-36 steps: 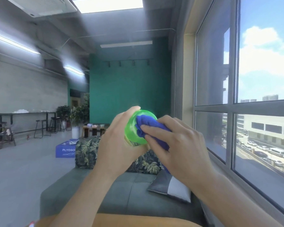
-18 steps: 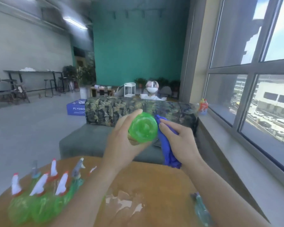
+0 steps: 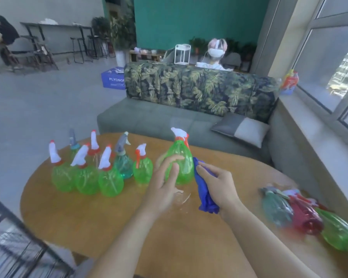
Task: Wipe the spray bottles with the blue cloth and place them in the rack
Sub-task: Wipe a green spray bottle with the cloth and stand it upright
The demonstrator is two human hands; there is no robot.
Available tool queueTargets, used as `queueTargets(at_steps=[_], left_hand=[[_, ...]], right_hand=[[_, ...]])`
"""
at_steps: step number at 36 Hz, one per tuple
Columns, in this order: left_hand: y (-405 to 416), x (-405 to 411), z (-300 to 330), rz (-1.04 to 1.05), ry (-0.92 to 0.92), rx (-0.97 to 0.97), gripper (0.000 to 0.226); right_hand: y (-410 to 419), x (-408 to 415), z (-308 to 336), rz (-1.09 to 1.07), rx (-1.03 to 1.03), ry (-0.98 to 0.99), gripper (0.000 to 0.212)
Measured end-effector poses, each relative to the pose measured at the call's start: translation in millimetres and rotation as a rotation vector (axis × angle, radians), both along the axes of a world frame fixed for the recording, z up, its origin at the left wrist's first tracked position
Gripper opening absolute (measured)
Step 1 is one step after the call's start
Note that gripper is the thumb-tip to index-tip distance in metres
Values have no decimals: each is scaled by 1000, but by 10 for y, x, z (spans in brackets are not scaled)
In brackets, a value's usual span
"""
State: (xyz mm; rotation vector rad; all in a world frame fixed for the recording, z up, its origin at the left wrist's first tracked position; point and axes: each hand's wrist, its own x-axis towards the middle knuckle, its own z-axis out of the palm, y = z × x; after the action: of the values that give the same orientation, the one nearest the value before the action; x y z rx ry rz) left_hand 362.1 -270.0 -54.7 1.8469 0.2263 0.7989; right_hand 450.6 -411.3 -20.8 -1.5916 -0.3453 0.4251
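1. At the centre of the frame a green spray bottle (image 3: 179, 163) stands upright over the round wooden table (image 3: 129, 227), white trigger head uppermost; whether its base touches the table I cannot tell.
2. The left hand (image 3: 166, 180) holds its near side, fingers spread loosely across the belly.
3. The right hand (image 3: 217, 186) grips the bunched blue cloth (image 3: 204, 190), which presses against the bottle's right flank.
4. Left of centre, seven upright bottles (image 3: 109, 177) stand clustered; at the lower right, three more (image 3: 301, 209) lie on their sides, blurred.
5. A black wire rack (image 3: 14, 243) shows at the lower left edge.
6. The bottle looks empty, thin-walled and clear, so probably light, slightly squashy and slick under a damp cloth.
7. A hold round the narrow neck below the trigger, or a full wrap round the belly, seems safest for carrying it to the rack.
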Motion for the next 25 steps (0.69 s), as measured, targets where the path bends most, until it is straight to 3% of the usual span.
queueTargets(at_steps=[3,4,8,11,17,25], left_hand=[[99,-78,-233,18,14,-45,16],[154,-101,-335,40,24,-36,22],[341,-266,-682,60,115,-154,78],[456,-377,-890,51,183,-258,99],[655,-518,-1251,103,239,-256,92],[819,-577,-1537,185,184,-288,86]], right_hand=[[91,-62,-200,25,-10,38,20],[123,-69,-271,25,-19,43,19],[285,-55,-602,37,-93,36,18],[419,-72,-830,75,-117,58,19],[704,-135,-1187,109,-163,77,18],[1020,-190,-1460,117,-151,143,18]])
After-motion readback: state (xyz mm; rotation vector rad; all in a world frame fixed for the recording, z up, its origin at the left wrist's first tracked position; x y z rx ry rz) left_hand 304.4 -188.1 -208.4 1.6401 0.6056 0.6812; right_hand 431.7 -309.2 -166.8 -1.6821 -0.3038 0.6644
